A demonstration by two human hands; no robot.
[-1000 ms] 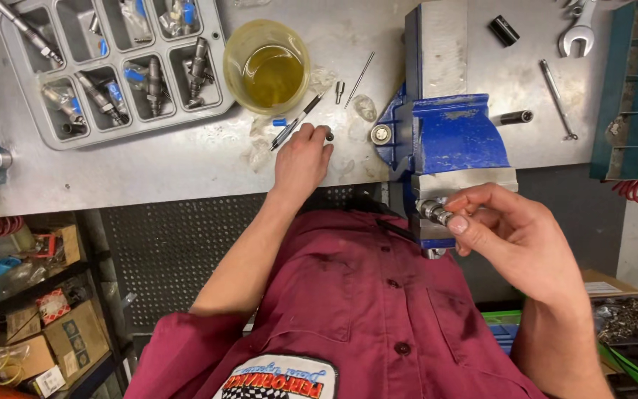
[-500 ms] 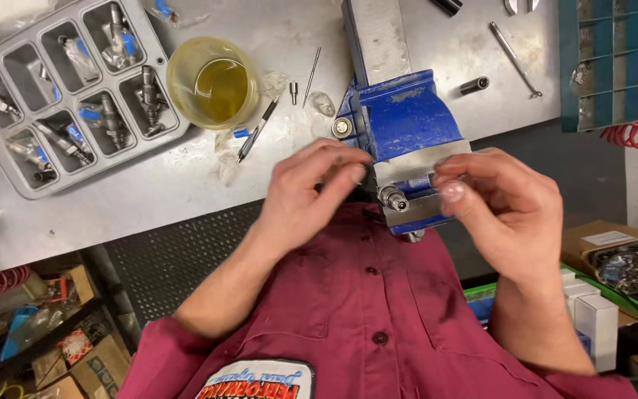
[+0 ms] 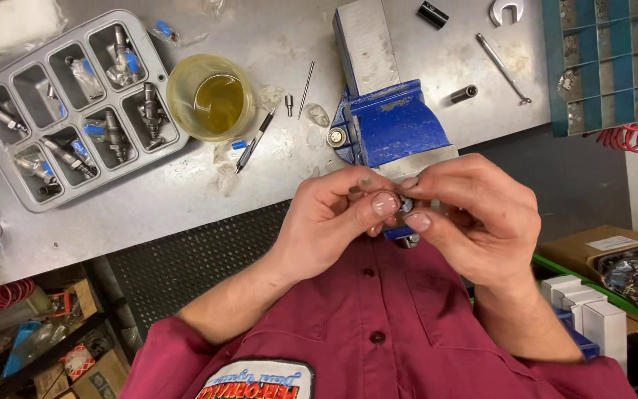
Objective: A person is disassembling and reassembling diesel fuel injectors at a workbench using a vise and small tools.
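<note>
Quick update from my remote seat: w/in the last sec the left hand (image 3: 334, 214) came off the bench by the pen (image 3: 254, 140) and joined the right hand (image 3: 467, 214) at the front of the blue bench vise (image 3: 389, 125). Both are now curled in a fingertip pinch on a small metal part (image 3: 405, 207), mostly hidden, can't tell exactly what it is. Reads to me like two-handed fiddly work at the vise now. Oil cup (image 3: 212, 97) and injector tray (image 3: 9, 193) untouched.
</note>
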